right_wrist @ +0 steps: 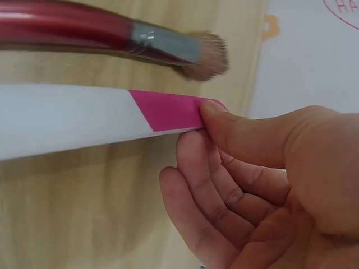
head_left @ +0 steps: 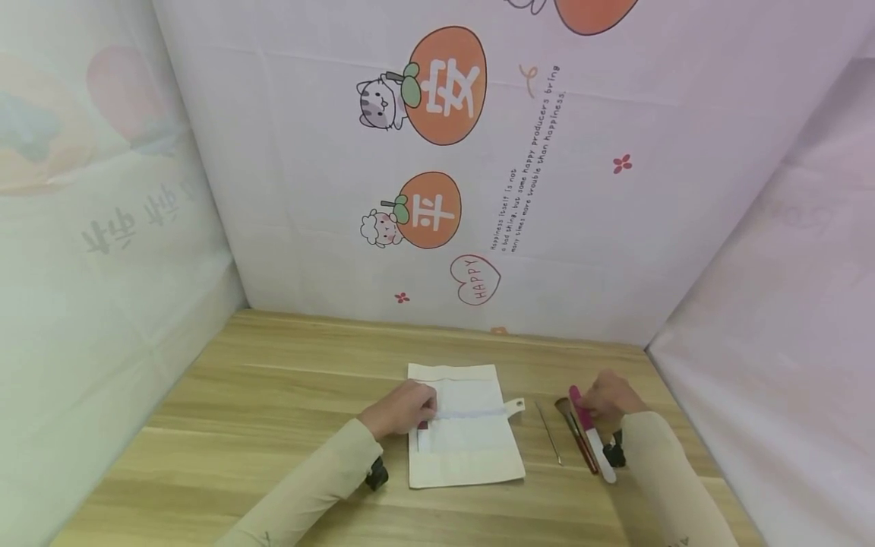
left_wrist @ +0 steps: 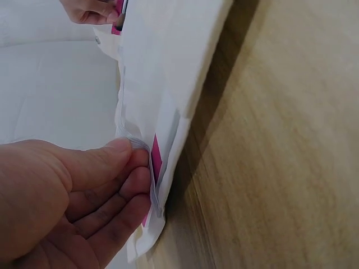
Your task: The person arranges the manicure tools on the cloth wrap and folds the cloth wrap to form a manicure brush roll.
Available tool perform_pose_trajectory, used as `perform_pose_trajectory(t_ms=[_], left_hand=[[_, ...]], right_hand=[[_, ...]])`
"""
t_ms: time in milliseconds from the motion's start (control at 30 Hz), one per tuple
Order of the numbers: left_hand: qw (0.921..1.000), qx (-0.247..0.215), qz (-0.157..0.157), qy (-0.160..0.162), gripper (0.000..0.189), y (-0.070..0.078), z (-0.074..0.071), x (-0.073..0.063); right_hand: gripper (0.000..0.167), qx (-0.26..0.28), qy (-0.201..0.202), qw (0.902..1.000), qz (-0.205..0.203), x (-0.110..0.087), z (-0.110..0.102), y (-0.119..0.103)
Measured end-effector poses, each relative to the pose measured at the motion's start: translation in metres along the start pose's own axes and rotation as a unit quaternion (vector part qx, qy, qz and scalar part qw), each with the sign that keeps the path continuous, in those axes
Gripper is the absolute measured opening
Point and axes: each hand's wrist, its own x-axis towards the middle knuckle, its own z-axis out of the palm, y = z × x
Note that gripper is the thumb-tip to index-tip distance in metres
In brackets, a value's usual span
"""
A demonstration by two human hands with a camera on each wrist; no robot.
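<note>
A white cloth pouch [head_left: 472,467] lies unfolded on the table, with a pale elastic band [head_left: 472,414] across its middle. At the pouch's left side, my left hand [head_left: 403,410] pinches that band between thumb and fingers, lifting it in the left wrist view. Behind the band is a flat piece with a pink end [left_wrist: 156,159], its lower part white. Right of the pouch, my right hand [head_left: 608,393] pinches the pink tip of a white-and-pink nail file [right_wrist: 168,112] between thumb and forefinger. Alongside the file is a makeup brush [right_wrist: 162,45] with a red handle.
A thin metal stick tool [head_left: 549,433] lies between the pouch and the brush. The pouch's snap tab [head_left: 516,406] sticks out to the right. Printed white cloth [head_left: 328,190] walls in the wooden table [head_left: 294,365] at the back and both sides.
</note>
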Motion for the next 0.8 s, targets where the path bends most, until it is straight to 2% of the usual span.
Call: perform_pose_trajectory(t_ms=[167,300,567,733,800], left_hand=[[0.9999,0.0,0.006,0.008,0.023,-0.001,0.001,0.0],[0.9998,0.005,0.01,0.013,0.023,-0.002,0.002,0.0],[0.9996,0.013,0.018,0.02,0.021,-0.004,0.003,0.0],[0.9995,0.015,0.02,0.019,0.021,-0.005,0.004,0.0],[0.9996,0.013,0.017,0.016,0.021,-0.005,0.005,0.0]], right_hand=[[0.032,-0.049,0.003,0.9979,-0.042,0.001,-0.016,-0.001],[0.035,-0.055,0.002,0.9967,-0.059,0.002,-0.028,-0.006],[0.044,0.006,-0.008,0.9975,-0.07,0.002,-0.04,-0.036],[0.029,0.097,-0.03,0.9924,-0.069,-0.001,-0.041,-0.064],[0.03,0.126,-0.038,0.9888,-0.07,-0.001,-0.039,-0.074]])
